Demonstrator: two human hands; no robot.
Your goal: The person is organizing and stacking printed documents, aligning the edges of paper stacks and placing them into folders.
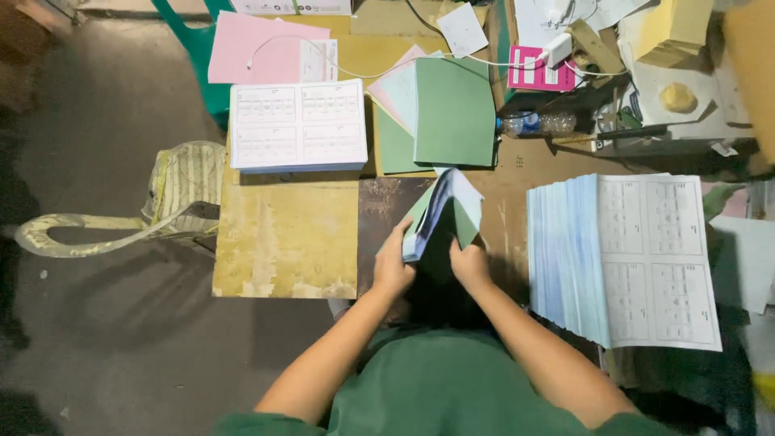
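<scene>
Both hands grip the booklet (442, 214) over the board (286, 238) — left hand (393, 266) clasping its lower-left edge, right hand (468, 262) its lower-right — its long axis tilting up and away from the fingers.

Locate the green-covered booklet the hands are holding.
Head view, centre: the green-covered booklet stands on the worn tabletop, gripped between the left hand and right hand, just below the green sheets, left of the fanned printed stack.

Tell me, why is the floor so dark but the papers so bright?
Head view: light falls on the big printed stack and white sheets; the floor stays shadowy. The bundle between left hand and right hand looks slightly blurred.
</scene>
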